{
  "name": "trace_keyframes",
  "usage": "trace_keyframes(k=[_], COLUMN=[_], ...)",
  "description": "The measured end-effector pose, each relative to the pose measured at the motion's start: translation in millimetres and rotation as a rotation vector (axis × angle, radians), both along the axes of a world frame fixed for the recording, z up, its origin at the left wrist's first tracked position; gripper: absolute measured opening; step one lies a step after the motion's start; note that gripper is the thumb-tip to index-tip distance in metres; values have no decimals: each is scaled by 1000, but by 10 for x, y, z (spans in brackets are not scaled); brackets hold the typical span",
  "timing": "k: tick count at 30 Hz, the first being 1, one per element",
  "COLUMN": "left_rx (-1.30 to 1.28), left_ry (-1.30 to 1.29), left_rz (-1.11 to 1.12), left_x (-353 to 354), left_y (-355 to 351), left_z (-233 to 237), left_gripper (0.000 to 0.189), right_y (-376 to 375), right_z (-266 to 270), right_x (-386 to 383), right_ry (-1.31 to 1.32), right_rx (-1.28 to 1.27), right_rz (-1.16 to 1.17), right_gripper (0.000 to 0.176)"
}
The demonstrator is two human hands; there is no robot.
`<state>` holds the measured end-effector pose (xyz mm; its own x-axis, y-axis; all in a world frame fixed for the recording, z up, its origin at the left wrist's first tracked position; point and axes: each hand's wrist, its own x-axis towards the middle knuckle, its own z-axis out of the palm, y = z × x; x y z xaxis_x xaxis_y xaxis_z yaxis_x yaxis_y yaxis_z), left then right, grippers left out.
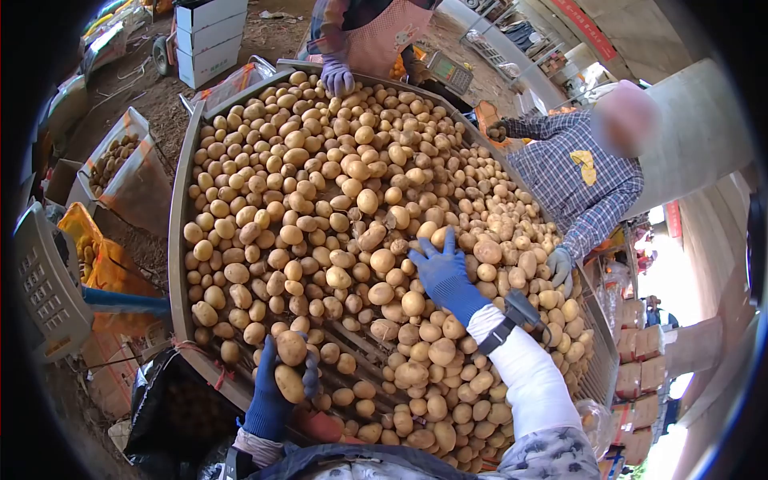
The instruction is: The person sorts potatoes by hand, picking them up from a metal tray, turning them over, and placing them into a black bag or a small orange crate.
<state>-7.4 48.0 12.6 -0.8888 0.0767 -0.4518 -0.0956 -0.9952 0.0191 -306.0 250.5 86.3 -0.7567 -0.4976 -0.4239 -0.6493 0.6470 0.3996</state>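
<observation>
A broad heap of potatoes covers the slatted sorting table. At the near left edge, my left hand, in a blue glove, is closed around two potatoes, one above the other. My right hand, also blue-gloved, lies on the heap right of centre with its fingers spread. Its fingertips touch potatoes, and none shows gripped in it. What lies under that palm is hidden.
A co-worker's purple glove rests on the far edge; another co-worker in a checked shirt reaches in from the right. Left stand a potato-filled crate, an orange bag and a black bag. Stacked boxes stand behind.
</observation>
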Motion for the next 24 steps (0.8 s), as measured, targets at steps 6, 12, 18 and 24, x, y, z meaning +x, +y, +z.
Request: trace_keyframes(k=[6, 12, 18, 24], left_rx=[-25, -24, -87, -118], left_ry=[-54, -25, 23, 67], left_rz=[11, 26, 71, 52], left_x=[5, -2, -38, -34], left_y=[-2, -14, 12, 12], left_z=[-52, 49, 72, 2], left_gripper=[62, 58, 49, 48], right_y=[-163, -152, 310, 863], right_z=[-250, -176, 401, 650], right_x=[-366, -1006, -1206, -991], right_ry=[133, 114, -90, -60], right_rx=[-94, -186, -925, -718], right_rz=[66, -61, -86, -315], right_gripper=[49, 68, 39, 49])
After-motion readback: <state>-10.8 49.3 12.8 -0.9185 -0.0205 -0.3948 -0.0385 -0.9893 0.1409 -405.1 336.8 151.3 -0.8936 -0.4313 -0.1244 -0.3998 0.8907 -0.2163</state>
